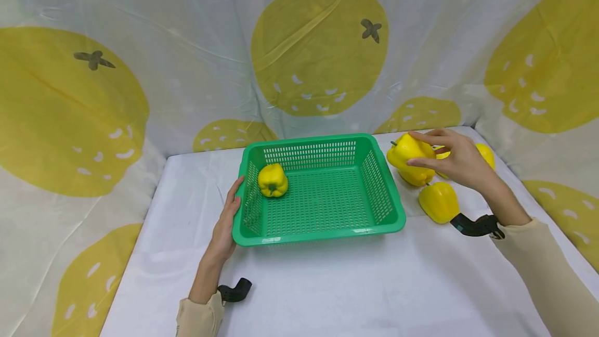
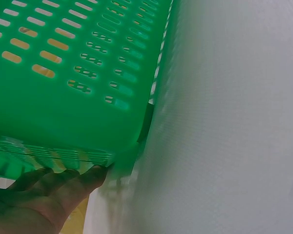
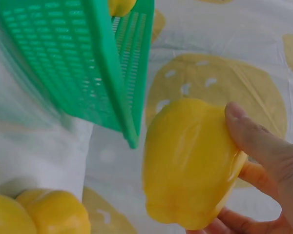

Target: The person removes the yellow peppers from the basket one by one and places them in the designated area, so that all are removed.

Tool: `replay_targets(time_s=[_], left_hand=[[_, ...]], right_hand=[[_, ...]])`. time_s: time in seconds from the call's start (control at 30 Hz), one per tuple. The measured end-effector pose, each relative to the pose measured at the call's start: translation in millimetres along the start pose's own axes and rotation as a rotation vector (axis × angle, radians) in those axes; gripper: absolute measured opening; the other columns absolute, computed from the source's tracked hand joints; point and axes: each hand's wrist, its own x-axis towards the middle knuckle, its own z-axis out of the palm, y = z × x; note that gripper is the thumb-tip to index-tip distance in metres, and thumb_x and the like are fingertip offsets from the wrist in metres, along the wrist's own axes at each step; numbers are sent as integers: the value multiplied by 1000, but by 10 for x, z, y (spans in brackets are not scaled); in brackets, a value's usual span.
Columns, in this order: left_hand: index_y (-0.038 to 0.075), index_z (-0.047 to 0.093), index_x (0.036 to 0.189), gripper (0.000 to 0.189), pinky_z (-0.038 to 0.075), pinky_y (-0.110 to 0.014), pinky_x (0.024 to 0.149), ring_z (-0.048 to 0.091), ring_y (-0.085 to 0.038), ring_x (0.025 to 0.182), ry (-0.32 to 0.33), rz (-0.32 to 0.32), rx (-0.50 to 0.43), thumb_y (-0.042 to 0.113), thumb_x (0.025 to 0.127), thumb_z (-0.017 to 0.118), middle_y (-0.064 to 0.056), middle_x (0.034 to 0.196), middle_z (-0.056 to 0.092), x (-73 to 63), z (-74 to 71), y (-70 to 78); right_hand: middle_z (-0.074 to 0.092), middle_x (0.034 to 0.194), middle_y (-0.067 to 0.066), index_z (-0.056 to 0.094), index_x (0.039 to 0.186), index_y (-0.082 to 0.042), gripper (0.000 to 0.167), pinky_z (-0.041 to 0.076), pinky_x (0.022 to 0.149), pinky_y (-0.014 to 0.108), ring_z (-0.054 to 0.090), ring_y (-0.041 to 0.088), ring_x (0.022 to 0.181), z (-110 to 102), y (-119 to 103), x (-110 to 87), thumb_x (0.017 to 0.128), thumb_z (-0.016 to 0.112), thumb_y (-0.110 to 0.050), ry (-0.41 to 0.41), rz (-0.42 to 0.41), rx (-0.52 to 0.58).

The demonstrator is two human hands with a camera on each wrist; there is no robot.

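Note:
In the head view, a green plastic basket with slotted walls stands on the white-covered table. One yellow bell pepper lies inside it, near the left wall. My left hand touches the basket's left side, its fairly straight fingers laid along the outside of the wall. To the right of the basket, my right hand holds another yellow bell pepper between thumb and fingers, above the table. In the right wrist view, this pepper is just beside the basket's rim.
Several more yellow bell peppers lie on the table at the right, one pepper nearest the front and another pepper behind my right hand. A hanging cloth with large yellow fruit prints encloses the table's back and sides.

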Motion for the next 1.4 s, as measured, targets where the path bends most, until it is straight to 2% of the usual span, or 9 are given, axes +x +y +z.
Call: replay_targets(time_s=[0.17,0.23,0.4,0.47,0.6,0.73,0.83,1.07,1.4], left_hand=[[37,9,166,55,30,-8,109,12,-23,155,6,1,-3,46,114,23,6,175,-1,-8,-8,-1],[37,9,166,55,30,-8,109,12,-23,155,7,3,-1,46,114,23,6,175,-1,-12,-8,0],[36,9,166,55,31,-8,109,13,-24,155,8,6,0,46,114,23,5,175,-1,-18,-11,-3],[36,10,166,55,32,-8,109,14,-24,155,9,7,-2,46,114,23,5,175,-1,-19,-13,-5],[37,9,166,55,32,-8,109,13,-25,155,10,2,3,46,114,23,6,175,-1,-19,-19,-9],[38,9,166,55,30,-7,109,11,-25,157,11,-8,10,46,114,22,8,175,-1,-17,-19,-5],[38,9,166,54,28,-6,109,8,-24,158,13,-11,17,46,114,22,8,175,-2,-16,-14,2],[37,10,166,55,28,-6,110,7,-23,159,3,-3,-1,48,114,24,7,175,-1,-14,-3,1],[36,9,166,55,27,-6,110,8,-23,159,-2,1,-1,47,114,23,7,175,0,-15,9,11]], right_hand=[[60,134,22,58,148,-19,67,44,85,11,55,40,120,-32,137,-83,89,84,-34,22,62,-1],[59,134,23,57,149,-19,68,43,85,12,54,41,120,-40,194,-122,89,84,-35,31,91,-10],[54,133,27,54,151,-15,69,52,95,51,51,46,119,-50,351,-230,91,82,-34,56,136,-23],[53,133,28,53,151,-16,68,53,96,44,51,46,117,-57,418,-276,91,81,-33,68,147,-20],[55,131,28,54,150,-14,68,41,82,4,52,43,113,-70,543,-363,91,82,-31,109,148,-15],[58,128,28,57,147,-12,66,33,76,-3,50,9,105,-58,661,-461,89,84,-27,170,143,-15],[58,126,26,57,148,-13,66,33,75,-2,41,0,99,-40,745,-546,90,83,-30,198,182,-24],[52,129,35,52,149,-7,68,31,71,3,49,41,106,-40,947,-712,92,80,-33,224,280,-34],[49,130,44,48,150,-3,70,37,55,15,48,54,106,3,1185,-891,95,76,-38,223,383,-79]])
